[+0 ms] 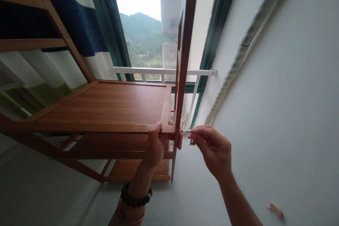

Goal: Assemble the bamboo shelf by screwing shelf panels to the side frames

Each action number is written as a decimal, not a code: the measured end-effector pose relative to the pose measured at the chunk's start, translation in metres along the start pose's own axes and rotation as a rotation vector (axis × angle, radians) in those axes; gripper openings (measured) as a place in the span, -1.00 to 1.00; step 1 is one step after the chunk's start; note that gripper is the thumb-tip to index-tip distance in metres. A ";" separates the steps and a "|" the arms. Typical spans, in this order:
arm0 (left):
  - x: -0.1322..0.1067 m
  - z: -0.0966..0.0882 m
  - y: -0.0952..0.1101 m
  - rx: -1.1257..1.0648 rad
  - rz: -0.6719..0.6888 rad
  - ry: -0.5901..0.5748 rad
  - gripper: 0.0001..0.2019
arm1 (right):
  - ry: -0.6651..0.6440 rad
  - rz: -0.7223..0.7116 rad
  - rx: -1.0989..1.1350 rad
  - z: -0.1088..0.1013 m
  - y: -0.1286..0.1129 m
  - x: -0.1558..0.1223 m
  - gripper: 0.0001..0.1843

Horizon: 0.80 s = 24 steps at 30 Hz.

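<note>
A brown wooden shelf unit [106, 106] stands tilted in view, with flat shelves and a tall side frame post [185, 60] rising in the middle. My left hand [156, 144] grips the front corner of the upper shelf where it meets the post, thumb on top. My right hand [212, 146] is just right of the post, its fingers pinched on a small thin metal tool [187, 131] whose tip points at the post. A beaded bracelet is on my left wrist.
A window with green frames [212, 42] and a white guard rail [164, 71] lies behind the shelf. A striped curtain [79, 24] hangs at the left. A white wall [291, 95] fills the right, with a small pink object [275, 210] on it.
</note>
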<state>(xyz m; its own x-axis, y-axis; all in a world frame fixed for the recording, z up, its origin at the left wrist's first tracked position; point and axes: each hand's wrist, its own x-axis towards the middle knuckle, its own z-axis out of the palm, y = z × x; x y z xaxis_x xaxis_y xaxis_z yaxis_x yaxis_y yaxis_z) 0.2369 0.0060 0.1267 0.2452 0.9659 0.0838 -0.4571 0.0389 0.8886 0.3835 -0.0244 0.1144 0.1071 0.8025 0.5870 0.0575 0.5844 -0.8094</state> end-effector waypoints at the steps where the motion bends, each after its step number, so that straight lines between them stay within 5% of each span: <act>1: 0.000 0.000 0.000 0.007 0.000 -0.007 -0.53 | -0.005 -0.004 0.000 0.000 0.000 0.000 -0.87; 24: -0.001 0.000 0.000 0.061 -0.009 -0.023 -0.49 | 0.024 -0.133 -0.162 0.005 0.003 -0.001 -0.82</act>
<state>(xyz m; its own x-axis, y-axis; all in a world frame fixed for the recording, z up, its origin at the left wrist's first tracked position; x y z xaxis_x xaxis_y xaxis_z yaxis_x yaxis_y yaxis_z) 0.2366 0.0047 0.1271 0.2691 0.9593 0.0860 -0.4022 0.0308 0.9150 0.3782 -0.0230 0.1115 0.1113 0.7155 0.6897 0.2313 0.6563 -0.7182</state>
